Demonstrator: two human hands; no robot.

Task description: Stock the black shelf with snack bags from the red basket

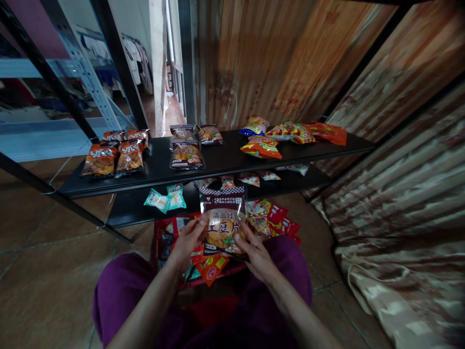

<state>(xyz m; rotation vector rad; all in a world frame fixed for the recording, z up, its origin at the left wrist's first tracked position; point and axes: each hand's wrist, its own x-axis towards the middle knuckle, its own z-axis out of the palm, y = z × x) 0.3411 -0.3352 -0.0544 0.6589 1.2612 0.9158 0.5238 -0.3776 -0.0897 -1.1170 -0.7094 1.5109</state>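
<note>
Evidently, the biggest thing around you is the patterned curtain (407,208) hanging to the right and behind the black metal rack (225,157). Your purple trouser legs (121,295) flank a red basket (155,245) filled with assorted snack packets. Above it, in front of the rack's lower shelf (127,208), you hold a dark maroon potato-chip bag (223,220) upright, its printed front facing you. Your left hand (188,238) pinches the bag's left edge, while your right hand (254,248) grips the lower right side, fingers spread over the front; what lies behind the bag is hidden. On the upper shelf, from left to right, you have four orange-and-brown snack bags (130,156), three maroon chip bags (187,156) and a group of brightly coloured packets (261,147). Smallest are two teal packets (157,199), touching each other on the lower shelf.
</note>
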